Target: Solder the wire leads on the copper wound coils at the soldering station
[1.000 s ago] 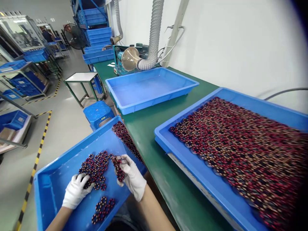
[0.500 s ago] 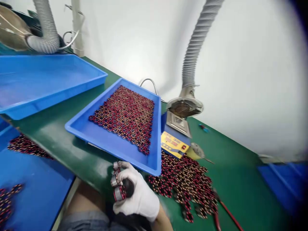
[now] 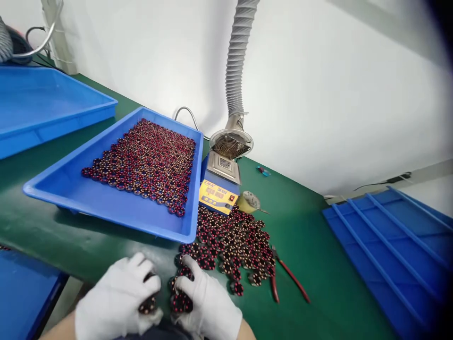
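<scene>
Both hands wear white gloves at the table's near edge. My left hand (image 3: 122, 295) is curled around small round coils, dark with copper and pink dots. Just right of it, my right hand (image 3: 207, 297) has its fingers closed on a short row of similar coils (image 3: 181, 300). Beyond my hands, a blue tray (image 3: 109, 210) holds closely packed coils (image 3: 152, 156) in rows. A loose pile of coils (image 3: 237, 238) lies on the green table, right of the tray and beside my right hand.
A yellow-fronted blue device (image 3: 217, 196) stands behind the pile, under a round fume hood (image 3: 231, 141). Red-handled pliers (image 3: 292, 278) lie right of the pile. A small yellowish cup (image 3: 247, 202) stands nearby. More blue trays are at the left (image 3: 53, 130) and right (image 3: 385, 255).
The view has swung right, bringing the stacked or ribbed blue tray at right into fuller view. My left hand has come into view holding coils. My right hand still grips coils, now with their dotted tops showing.
</scene>
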`<control>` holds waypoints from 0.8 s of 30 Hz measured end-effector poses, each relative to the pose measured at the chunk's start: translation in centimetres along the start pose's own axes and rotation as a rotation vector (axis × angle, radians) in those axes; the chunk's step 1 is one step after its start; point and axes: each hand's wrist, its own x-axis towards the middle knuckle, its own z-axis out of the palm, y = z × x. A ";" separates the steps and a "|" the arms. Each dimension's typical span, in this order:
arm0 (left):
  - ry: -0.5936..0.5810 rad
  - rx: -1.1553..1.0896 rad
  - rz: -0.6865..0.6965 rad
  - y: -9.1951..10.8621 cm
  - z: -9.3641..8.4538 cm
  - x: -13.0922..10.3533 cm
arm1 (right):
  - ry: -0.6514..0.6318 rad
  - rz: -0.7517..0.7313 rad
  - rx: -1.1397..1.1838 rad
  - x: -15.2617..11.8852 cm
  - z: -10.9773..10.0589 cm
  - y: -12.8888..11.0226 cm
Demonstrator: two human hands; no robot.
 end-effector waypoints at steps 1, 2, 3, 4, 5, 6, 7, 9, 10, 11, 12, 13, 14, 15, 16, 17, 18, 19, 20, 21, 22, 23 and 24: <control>-0.038 0.029 0.044 0.9 0.4 1.5 | 0.002 0.001 -0.043 -0.4 0.0 0.6; -0.067 0.054 0.081 1.6 0.9 2.7 | 0.014 0.002 -0.073 -0.8 -0.1 1.3; -0.086 0.066 0.112 2.3 1.4 3.7 | 0.035 0.005 -0.093 -1.3 -0.1 2.0; -0.102 0.066 0.140 2.8 1.7 4.6 | 0.061 0.012 -0.106 -1.7 -0.2 2.7; -0.112 0.062 0.159 3.3 2.0 5.4 | 0.093 0.022 -0.117 -2.1 -0.2 3.4; -0.116 0.057 0.171 3.8 2.2 6.2 | 0.126 0.033 -0.125 -2.6 -0.3 4.2; -0.115 0.054 0.179 4.2 2.3 7.0 | 0.157 0.042 -0.131 -3.0 -0.3 4.9; -0.110 0.048 0.189 5.1 2.3 8.7 | 0.211 0.050 -0.140 -3.9 -0.3 6.4; -0.110 0.045 0.197 5.4 2.3 9.5 | 0.231 0.053 -0.141 -4.2 -0.3 7.1; -0.109 0.043 0.206 5.8 2.4 10.3 | 0.246 0.059 -0.139 -4.5 -0.3 7.8; -0.108 0.041 0.215 6.2 2.5 11.0 | 0.259 0.071 -0.135 -4.7 -0.3 8.4; -0.104 0.039 0.223 6.5 2.6 11.7 | 0.270 0.087 -0.126 -4.9 -0.4 8.9; -0.098 0.038 0.228 6.8 2.7 12.2 | 0.278 0.104 -0.111 -5.0 -0.5 9.4; -0.090 0.037 0.232 7.1 2.9 12.6 | 0.285 0.119 -0.092 -5.0 -0.7 9.8; -0.080 0.036 0.231 7.4 2.9 12.8 | 0.289 0.127 -0.071 -5.1 -1.0 10.1; -0.068 0.035 0.227 7.6 3.0 12.9 | 0.290 0.129 -0.049 -5.1 -1.4 10.3; -0.055 0.033 0.219 7.9 2.9 12.8 | 0.284 0.126 -0.028 -5.1 -1.8 10.4; -0.042 0.030 0.207 8.0 2.8 12.6 | 0.270 0.121 -0.008 -5.2 -2.3 10.4; -0.030 0.023 0.194 8.1 2.5 12.3 | 0.248 0.119 0.009 -5.3 -2.9 10.2; -0.018 0.015 0.181 8.1 2.2 11.8 | 0.219 0.124 0.023 -5.3 -3.4 10.0; -0.008 0.005 0.171 8.1 1.8 11.3 | 0.185 0.134 0.032 -5.4 -4.0 9.6; 0.000 -0.006 0.164 8.0 1.3 10.8 | 0.155 0.151 0.034 -5.4 -4.5 9.3; 0.008 -0.017 0.160 7.8 0.9 10.3 | 0.134 0.171 0.029 -5.3 -5.0 8.9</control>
